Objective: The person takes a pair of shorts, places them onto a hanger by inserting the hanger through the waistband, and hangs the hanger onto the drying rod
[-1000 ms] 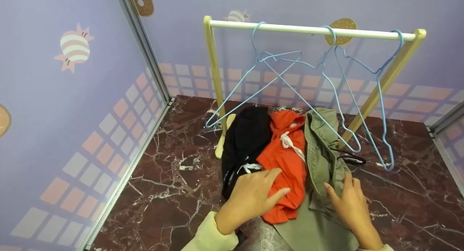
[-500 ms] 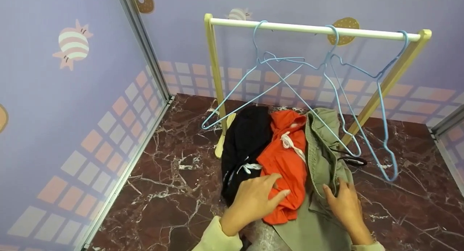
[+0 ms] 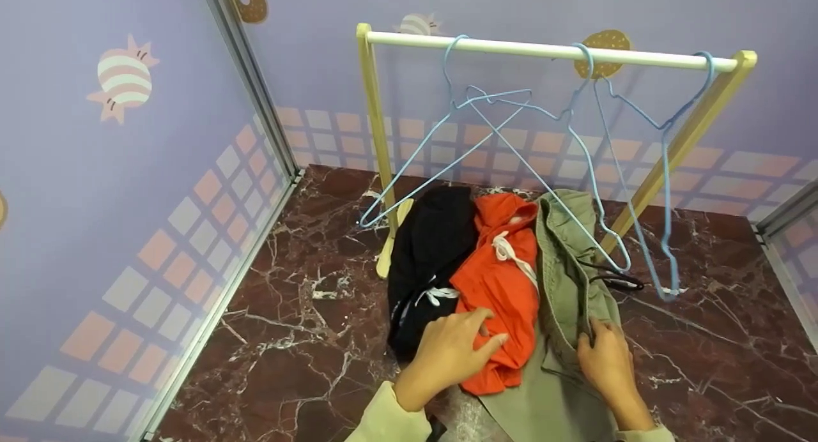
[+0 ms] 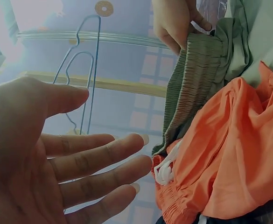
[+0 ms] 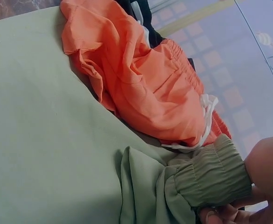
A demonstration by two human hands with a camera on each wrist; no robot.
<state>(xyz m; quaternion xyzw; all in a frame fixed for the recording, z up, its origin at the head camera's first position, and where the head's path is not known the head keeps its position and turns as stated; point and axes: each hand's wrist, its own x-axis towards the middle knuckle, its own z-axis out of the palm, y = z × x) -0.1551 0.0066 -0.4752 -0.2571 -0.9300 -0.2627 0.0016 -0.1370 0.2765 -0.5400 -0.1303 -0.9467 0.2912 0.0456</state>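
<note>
Olive-green pants point(image 3: 569, 289) with a gathered elastic waistband point(image 4: 199, 60) lie on the right of a row of garments. My right hand point(image 3: 607, 365) pinches the edge of that waistband, thumb on the near side and fingers inside, which the right wrist view shows from close up. Orange shorts point(image 3: 505, 295) with a white drawstring point(image 3: 511, 253) are in the middle. My left hand point(image 3: 447, 349) hovers over their lower part, fingers spread and holding nothing, as its palm point(image 4: 19, 149) shows in the left wrist view. Black bottoms point(image 3: 431, 237) with a white tie lie to the left.
Behind the garments stands a small wooden rack with a white rail point(image 3: 511, 46). Blue wire hangers point(image 3: 668, 193) hang from it, some reaching down in front of the pants. Purple patterned walls point(image 3: 128, 193) enclose the marbled floor point(image 3: 287, 340) on the left, back and right.
My right hand has shifted slightly left along the green pants, and its fingers have closed on the waistband. The left hand stays nearly in place. The rightmost hanger sways.
</note>
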